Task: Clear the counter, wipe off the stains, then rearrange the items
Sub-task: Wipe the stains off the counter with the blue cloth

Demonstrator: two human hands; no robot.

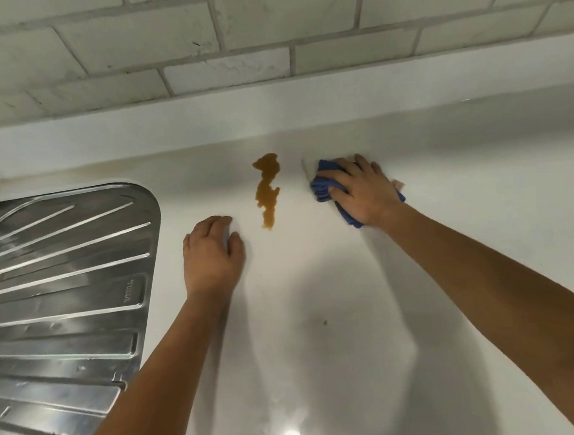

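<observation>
A long brown liquid stain [268, 189] runs front to back on the white counter [321, 317], near the back wall. To its right, my right hand [359, 191] presses a crumpled blue cloth [323, 188] flat against the counter, a short gap from the stain. The cloth is mostly hidden under my palm. My left hand [211, 254] rests palm down on the counter just left of the stain, fingers slightly curled, holding nothing.
A ribbed stainless steel sink drainboard [61, 286] fills the left side. A white brick-tile wall [264, 37] rises behind the counter. A small dark speck [325, 322] lies on the counter in front of the stain.
</observation>
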